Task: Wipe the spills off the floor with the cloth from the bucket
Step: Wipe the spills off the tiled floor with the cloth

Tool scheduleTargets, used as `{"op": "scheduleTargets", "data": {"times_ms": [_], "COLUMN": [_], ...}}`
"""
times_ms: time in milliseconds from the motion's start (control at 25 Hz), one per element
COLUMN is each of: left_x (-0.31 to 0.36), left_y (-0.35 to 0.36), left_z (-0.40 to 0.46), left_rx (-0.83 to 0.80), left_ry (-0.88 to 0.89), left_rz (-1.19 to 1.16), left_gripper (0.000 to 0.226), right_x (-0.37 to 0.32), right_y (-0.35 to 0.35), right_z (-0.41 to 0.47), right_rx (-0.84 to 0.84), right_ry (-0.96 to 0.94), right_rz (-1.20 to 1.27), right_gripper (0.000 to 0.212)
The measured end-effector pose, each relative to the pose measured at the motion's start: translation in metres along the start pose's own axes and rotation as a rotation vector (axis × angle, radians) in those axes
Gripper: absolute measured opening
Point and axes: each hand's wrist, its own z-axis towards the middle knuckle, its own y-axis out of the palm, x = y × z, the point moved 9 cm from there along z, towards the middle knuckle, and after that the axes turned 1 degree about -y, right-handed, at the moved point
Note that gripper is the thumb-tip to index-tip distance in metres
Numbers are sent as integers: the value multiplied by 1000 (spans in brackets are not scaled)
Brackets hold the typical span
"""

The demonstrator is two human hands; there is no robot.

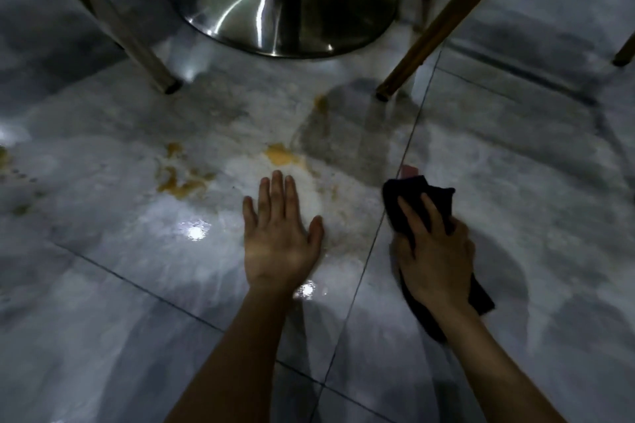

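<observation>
My right hand (pixel 434 251) grips a dark cloth (pixel 417 194) pressed against the grey tiled floor (pixel 515 199), right of a tile joint. My left hand (pixel 280 237) lies flat on the floor with its fingers spread, holding nothing. Just beyond its fingertips is a yellow-orange spill (pixel 283 154). A larger brownish smear (pixel 182 178) spreads to the left of it, and a small spot (pixel 321 100) sits farther back. More faint drops (pixel 3 154) mark the far left edge. No bucket is in view.
A round shiny metal table base (pixel 343 10) with a dark post stands at the top centre. A chair leg (pixel 151 62) slants down on the left and a wooden leg (pixel 412 58) on the right. Another leg tip (pixel 623 57) shows far right.
</observation>
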Motion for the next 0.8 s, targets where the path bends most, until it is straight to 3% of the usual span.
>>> {"op": "scheduleTargets", "data": {"times_ms": [120, 280, 400, 520, 680, 760, 800], "left_x": [-1, -3, -4, -17, -73, -113, -133], "left_y": [-1, 1, 6, -4, -39, -52, -55], "left_z": [0, 5, 5, -3, -22, -26, -28], "left_rx": [4, -22, -117, -112, 45, 78, 69], "left_ry": [18, 22, 42, 60, -16, -114, -163], "left_rz": [-14, -17, -60, -123, -27, 5, 21], "left_gripper": [77, 77, 74, 72, 72, 73, 74], "right_x": [-15, -77, -106, -80, -38, -65, -94], "right_y": [-8, 6, 11, 10, -3, 0, 7], "right_z": [43, 111, 55, -19, 18, 51, 60], "right_rx": [105, -34, 0, -7, 45, 4, -43], "right_ry": [132, 164, -45, -137, 151, 277, 247], "right_rz": [-5, 45, 28, 3, -58, 5, 44], "right_gripper": [51, 55, 55, 58, 53, 51, 52]}}
